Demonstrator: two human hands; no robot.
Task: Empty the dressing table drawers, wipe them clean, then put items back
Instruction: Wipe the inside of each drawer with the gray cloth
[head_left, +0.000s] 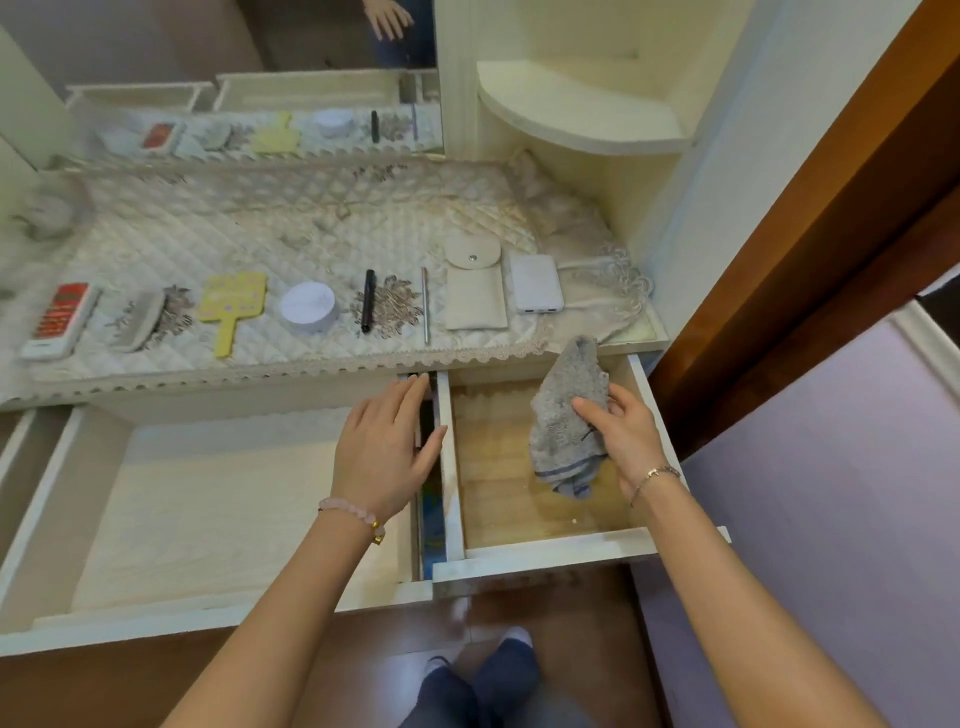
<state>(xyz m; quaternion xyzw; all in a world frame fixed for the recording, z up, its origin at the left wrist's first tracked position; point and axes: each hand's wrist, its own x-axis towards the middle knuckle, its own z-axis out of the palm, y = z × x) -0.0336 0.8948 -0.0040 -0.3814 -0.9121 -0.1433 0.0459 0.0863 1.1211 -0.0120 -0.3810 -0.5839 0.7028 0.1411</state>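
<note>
Your right hand grips the grey cloth above the right drawer; your left hand, fingers straight, rests beside it.

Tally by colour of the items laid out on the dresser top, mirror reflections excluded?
White: 3 (brush, round tin, power bank)
Red and white: 1 (handset)
Yellow: 1 (hand mirror)
Black: 1 (pen)
Silver: 1 (rod)
Beige: 1 (pouch)
Total: 8
Not counted: grey cloth in right hand.

My rag was rough grey terry; the right drawer had a glossy wood floor, and the bench cover was quilted satin.
</note>
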